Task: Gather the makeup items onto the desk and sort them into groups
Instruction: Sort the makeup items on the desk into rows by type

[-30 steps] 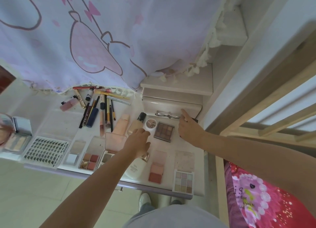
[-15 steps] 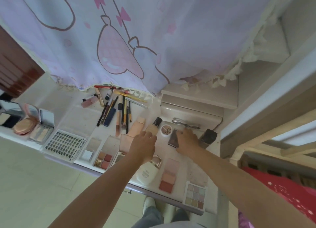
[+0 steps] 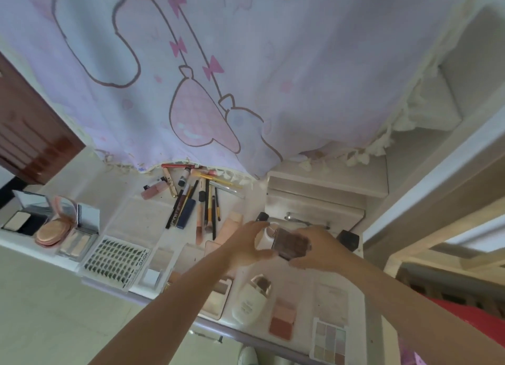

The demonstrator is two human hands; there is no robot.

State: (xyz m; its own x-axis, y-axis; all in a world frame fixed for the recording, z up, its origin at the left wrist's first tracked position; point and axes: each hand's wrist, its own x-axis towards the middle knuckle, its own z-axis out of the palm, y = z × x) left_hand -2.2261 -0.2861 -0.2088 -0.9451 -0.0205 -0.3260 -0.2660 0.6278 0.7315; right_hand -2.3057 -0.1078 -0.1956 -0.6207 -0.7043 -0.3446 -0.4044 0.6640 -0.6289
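Note:
Both hands are raised just above the white desk (image 3: 142, 214), right of its middle. My left hand (image 3: 243, 245) curls round a small white round pot (image 3: 263, 239). My right hand (image 3: 321, 252) grips a brown eyeshadow palette (image 3: 292, 244) by its right edge, and the palette's left edge touches the pot. Brushes and pencils (image 3: 203, 208) lie in a cluster at the back of the desk. A white bottle (image 3: 250, 301), a blush palette (image 3: 282, 319) and a pastel palette (image 3: 329, 342) lie near the front edge.
A lash tray (image 3: 117, 260) and open compacts (image 3: 54, 228) sit at the left. A black cube (image 3: 348, 240) and an eyelash curler (image 3: 303, 221) lie behind my right hand. A printed curtain (image 3: 246, 77) hangs over the desk's back. The floor shows below the front edge.
My right hand has lifted the brown palette off the desk and my left hand has picked up the white pot. The two items now meet between my hands. The camera has tilted up.

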